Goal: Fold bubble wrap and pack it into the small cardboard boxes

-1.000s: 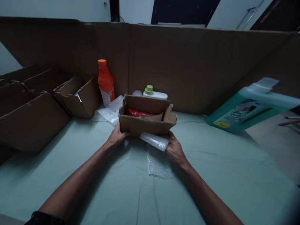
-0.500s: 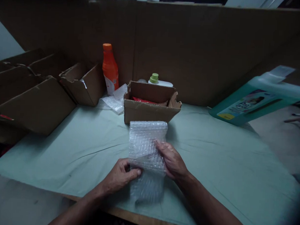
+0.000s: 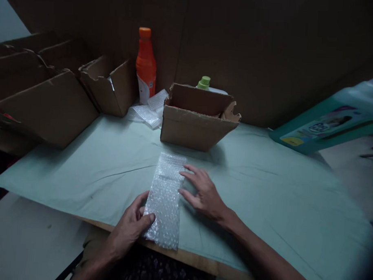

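Note:
A flat strip of bubble wrap lies lengthwise in front of me, its near end at the table's front edge. My left hand grips its lower left side, thumb on top and fingers beneath. At its right edge, my right hand has its fingers spread apart, with the fingertips at or just beside the wrap; whether they touch it I cannot tell. Just beyond the strip stands an open cardboard box, whose contents are mostly hidden by its front wall.
Behind the box are a green-capped bottle and an orange bottle, with more bubble wrap by the latter. Cardboard boxes line the left side. A large teal jug tilts at the right. A pale green cloth covers the table.
The bubble wrap has gone from being held folded in both hands to lying flatter and narrower, slightly leftward. My right hand has let go and opened. The camera view has tilted down.

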A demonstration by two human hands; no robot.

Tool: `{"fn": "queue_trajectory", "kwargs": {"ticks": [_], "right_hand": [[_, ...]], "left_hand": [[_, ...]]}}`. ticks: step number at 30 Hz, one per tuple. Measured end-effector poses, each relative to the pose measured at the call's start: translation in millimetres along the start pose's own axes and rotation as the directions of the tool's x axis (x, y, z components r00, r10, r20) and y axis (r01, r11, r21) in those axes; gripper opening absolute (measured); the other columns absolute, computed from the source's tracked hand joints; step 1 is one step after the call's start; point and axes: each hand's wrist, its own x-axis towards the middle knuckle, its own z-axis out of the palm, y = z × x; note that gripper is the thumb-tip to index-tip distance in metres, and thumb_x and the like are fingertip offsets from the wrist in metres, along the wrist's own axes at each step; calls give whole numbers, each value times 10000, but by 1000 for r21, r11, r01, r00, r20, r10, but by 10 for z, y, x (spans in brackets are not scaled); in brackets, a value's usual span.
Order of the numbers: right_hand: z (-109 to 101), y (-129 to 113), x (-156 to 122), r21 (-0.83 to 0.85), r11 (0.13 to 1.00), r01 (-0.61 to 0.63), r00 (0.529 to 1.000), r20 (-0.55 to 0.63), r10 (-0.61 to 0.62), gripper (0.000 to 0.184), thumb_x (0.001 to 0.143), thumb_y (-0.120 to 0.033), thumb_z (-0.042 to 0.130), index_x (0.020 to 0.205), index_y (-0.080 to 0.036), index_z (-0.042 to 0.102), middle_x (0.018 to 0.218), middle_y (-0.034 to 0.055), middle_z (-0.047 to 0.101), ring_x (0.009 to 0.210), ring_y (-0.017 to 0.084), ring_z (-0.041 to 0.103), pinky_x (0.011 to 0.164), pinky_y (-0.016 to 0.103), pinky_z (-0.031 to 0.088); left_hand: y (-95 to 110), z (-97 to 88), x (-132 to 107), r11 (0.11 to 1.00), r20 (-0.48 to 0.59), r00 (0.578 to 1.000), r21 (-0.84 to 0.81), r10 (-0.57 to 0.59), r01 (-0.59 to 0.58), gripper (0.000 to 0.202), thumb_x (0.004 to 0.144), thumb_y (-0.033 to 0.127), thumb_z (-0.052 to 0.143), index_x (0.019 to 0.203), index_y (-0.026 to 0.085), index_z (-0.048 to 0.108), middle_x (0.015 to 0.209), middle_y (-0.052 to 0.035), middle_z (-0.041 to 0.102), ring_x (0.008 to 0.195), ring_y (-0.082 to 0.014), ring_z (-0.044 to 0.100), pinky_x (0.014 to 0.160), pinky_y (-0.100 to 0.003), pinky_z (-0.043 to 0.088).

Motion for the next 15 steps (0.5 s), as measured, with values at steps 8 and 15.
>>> {"fn": "queue_trajectory", "kwargs": {"ticks": [8, 15], "right_hand": [[220, 154, 572, -307, 951, 26, 990, 138, 17, 144, 933, -174, 564, 965, -179, 705, 1093, 86, 754, 982, 234, 663, 855, 374, 451], [-37, 203, 891, -391, 913, -115, 989, 40, 141, 220, 940, -228, 550, 1108, -165, 678, 982, 114, 756, 882, 250, 669, 823, 381, 452]], "left_hand": [[-18, -77, -139, 925, -160, 981, 377, 109, -41, 643, 793, 499, 681, 1331, 156, 608, 740, 3, 574, 602, -111, 420, 578, -231, 379], [-147, -130, -292, 984, -35, 994, 140, -103, 107, 563, 761, 587, 708, 1135, 167, 716, 651, 19, 525, 580, -123, 472, 545, -239, 421]]}}
